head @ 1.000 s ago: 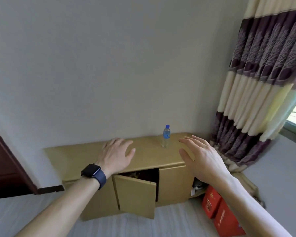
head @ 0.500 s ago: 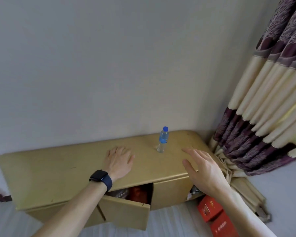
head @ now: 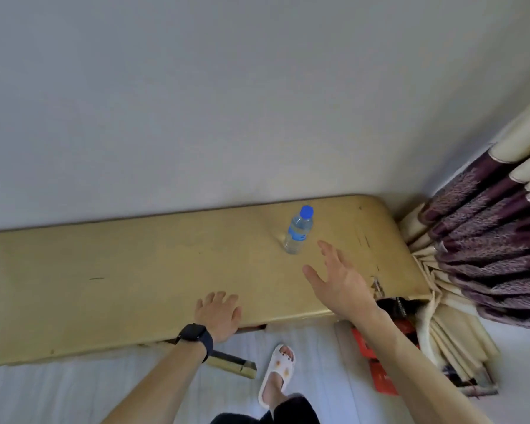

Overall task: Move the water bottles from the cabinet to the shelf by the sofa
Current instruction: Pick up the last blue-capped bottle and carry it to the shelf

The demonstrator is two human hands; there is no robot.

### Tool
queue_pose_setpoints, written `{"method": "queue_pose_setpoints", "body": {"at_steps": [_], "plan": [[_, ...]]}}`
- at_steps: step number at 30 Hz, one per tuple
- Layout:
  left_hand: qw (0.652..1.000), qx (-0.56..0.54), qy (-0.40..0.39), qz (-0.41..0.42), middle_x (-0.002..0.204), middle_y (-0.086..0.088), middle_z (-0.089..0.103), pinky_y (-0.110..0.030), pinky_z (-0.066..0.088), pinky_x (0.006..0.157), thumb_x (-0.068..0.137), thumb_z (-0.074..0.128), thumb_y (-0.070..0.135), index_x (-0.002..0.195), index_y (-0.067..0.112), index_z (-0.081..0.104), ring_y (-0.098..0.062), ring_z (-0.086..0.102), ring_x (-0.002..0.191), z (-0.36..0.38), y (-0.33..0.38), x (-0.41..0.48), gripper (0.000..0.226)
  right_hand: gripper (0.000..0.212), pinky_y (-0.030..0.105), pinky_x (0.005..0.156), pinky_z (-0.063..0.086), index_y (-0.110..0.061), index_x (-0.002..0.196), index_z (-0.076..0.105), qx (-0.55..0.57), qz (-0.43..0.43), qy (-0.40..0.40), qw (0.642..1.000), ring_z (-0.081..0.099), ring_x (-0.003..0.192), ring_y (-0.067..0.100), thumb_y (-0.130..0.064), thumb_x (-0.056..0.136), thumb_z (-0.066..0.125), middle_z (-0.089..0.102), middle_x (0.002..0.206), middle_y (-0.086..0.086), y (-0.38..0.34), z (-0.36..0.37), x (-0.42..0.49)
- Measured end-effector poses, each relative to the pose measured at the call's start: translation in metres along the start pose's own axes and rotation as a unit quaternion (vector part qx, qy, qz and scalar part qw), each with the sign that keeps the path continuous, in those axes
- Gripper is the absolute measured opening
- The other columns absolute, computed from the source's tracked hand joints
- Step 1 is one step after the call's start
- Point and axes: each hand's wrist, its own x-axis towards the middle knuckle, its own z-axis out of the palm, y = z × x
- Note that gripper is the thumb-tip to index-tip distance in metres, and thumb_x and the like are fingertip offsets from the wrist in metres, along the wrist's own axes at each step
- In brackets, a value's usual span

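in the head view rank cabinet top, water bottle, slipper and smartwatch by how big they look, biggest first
1. cabinet top, by far the largest, spanning most of the frame
2. slipper
3. water bottle, looks somewhat smaller than the slipper, though it stands farther from the camera, so true order is unsure
4. smartwatch

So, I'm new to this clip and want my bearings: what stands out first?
A blue-capped water bottle stands upright on the tan cabinet top, towards its right end. The open right hand reaches toward it without touching, while the left hand rests at the front edge. A striped purple curtain bunches at right.
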Motion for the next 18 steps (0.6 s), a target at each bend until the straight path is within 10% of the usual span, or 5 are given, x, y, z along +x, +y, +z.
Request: {"method": "queue_pose_setpoints", "body": {"at_steps": [8, 18], "plan": [[0.997, -0.056, -0.031, -0.039, 0.162, -0.007, 0.014, -0.050, 0.019, 0.118, 0.103, 0.032, 0.038, 0.152, 0.027, 0.024, -0.032, 0.015, 0.148, 0.018, 0.003, 0.077, 0.051, 0.074, 0.044, 0.089, 0.047, -0.033, 0.147, 0.021, -0.048, 0.045, -0.028, 0.997, 0.057, 0.110, 0.034, -0.073, 0.088, 0.041, 0.050, 0.128, 0.008, -0.015, 0.009, 0.133], [0.993, 0.002, -0.119, 0.002, 0.150, 0.002, -0.046, -0.069, -0.012, 0.109, 0.084, 0.032, 0.078, 0.145, 0.041, -0.031, -0.034, -0.034, 0.142, 0.058, -0.016, 0.133, 0.095, 0.026, 0.030, 0.057, 0.034, -0.017, 0.108, 0.050, -0.084, 0.005, 0.119, 0.989, 0.047, 0.063, 0.027, -0.038, 0.095, 0.044, 0.051, 0.098, 0.003, 0.006, 0.046, 0.147]]}}
